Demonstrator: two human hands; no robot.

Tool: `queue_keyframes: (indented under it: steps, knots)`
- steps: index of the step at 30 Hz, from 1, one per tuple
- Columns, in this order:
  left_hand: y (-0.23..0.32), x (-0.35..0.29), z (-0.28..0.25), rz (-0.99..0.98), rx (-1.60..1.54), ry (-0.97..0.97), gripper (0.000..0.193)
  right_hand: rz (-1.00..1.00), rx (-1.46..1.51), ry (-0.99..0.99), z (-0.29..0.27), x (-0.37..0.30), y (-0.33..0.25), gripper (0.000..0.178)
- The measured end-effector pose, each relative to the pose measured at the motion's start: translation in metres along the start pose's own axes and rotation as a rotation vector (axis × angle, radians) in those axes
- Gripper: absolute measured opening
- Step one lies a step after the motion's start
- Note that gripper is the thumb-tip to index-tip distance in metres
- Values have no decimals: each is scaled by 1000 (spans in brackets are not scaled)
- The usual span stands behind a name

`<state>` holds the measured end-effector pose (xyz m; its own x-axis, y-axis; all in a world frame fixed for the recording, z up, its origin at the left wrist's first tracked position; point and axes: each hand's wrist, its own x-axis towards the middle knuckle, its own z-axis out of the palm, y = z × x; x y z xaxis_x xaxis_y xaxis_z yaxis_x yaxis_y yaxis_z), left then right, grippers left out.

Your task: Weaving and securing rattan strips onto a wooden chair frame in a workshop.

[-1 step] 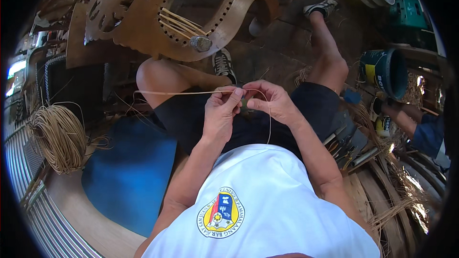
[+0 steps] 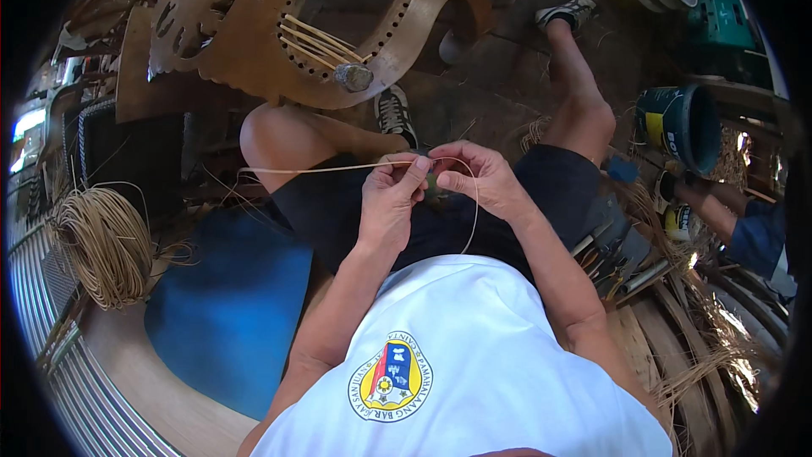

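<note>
Just above the middle of the frame, the person's left hand (image 2: 391,203) pinches a thin tan strand (image 2: 326,168) between thumb and fingers. The strand stretches almost level toward the left over the bare knee, and on the other side bends in an arc down toward the white shirt (image 2: 474,305). Close beside it, the right hand (image 2: 486,184) is curled, its thumb and fingers bent toward the left fingertips; whether it grips anything cannot be told. A small greenish patch between the hands is too unclear to name. At left lies a coil of tan strands (image 2: 106,245), near a blue panel (image 2: 228,313). Across the upper left, a brown wooden frame (image 2: 245,42) has rows of holes, with pale sticks (image 2: 317,42) and a grey lump (image 2: 353,77) on it. A dark green bucket (image 2: 700,131) lies tilted at right.
</note>
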<state>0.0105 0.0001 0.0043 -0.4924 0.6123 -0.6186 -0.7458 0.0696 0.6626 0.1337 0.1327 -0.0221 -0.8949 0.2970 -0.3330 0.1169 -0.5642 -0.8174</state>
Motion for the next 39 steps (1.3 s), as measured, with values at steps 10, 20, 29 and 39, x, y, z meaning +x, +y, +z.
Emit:
queue_keyframes:
  steps: [10, 20, 29, 39]
  knots:
    - [-9, -5, -7, -3, 143, -52, 16, 50, 11, 104, -4, -8, 6, 17]
    - [6, -12, -1, 36, 104, -23, 21, -632, 497, 877, -145, -93, -70, 16]
    - [5, -8, 0, 84, 203, 14, 23, 1, -380, 663, -74, -112, -78, 35]
    - [4, -17, 6, -14, 167, -8, 15, -589, -513, 88, -8, -20, -4, 34]
